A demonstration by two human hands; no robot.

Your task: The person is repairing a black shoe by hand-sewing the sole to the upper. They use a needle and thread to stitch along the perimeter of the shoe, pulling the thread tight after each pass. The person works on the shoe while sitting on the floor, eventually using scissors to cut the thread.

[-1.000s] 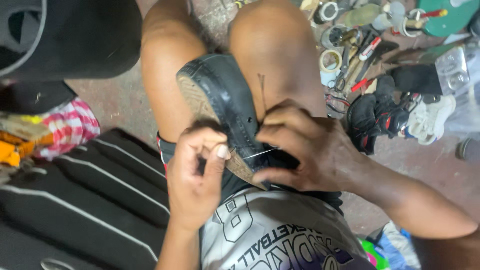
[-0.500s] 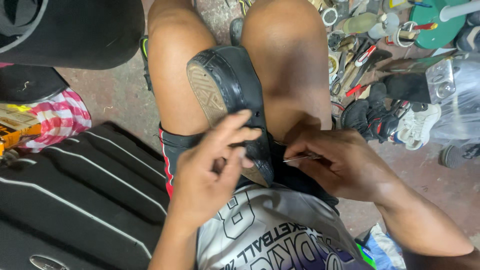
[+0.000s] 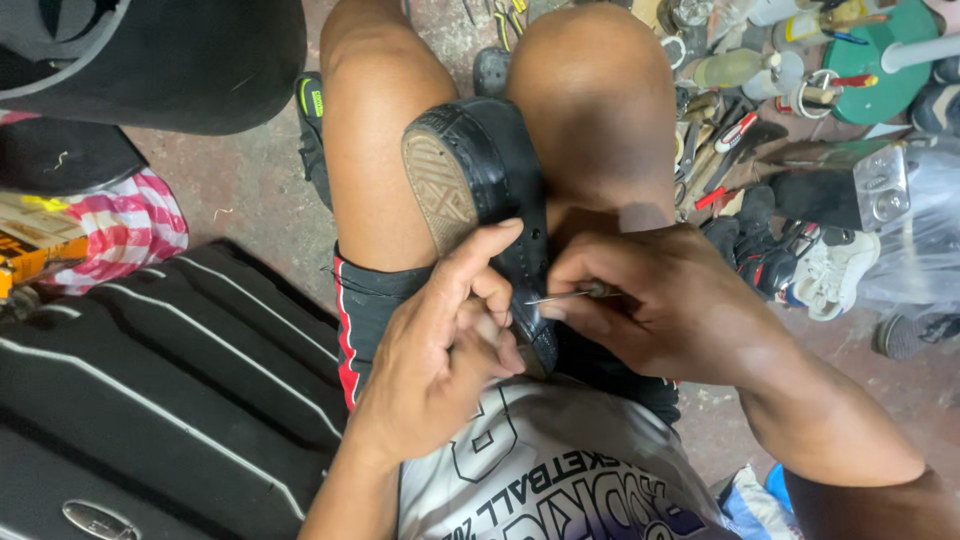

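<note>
A black shoe (image 3: 490, 170) with a tan patterned sole lies on its side between my knees, sole turned left. My left hand (image 3: 440, 345) rests against the shoe's rear edge, thumb stretched up along the upper. My right hand (image 3: 650, 300) pinches a thin metal awl or needle (image 3: 565, 296) whose tip points left at the seam where sole meets upper. Whether a thread runs from the tool is too fine to tell.
A black ribbed suitcase (image 3: 150, 400) lies at the left, with a red-and-white checked bag (image 3: 125, 230) beyond it. Hand tools, pliers and glue bottles (image 3: 730, 110) are scattered on the concrete floor at the upper right, beside small shoes (image 3: 800, 265) and a plastic-wrapped item (image 3: 900, 220).
The view has shifted and the shoe now sits higher between my knees. My left hand has slid down to the shoe's rear, and my right hand has drawn the needle out to the right.
</note>
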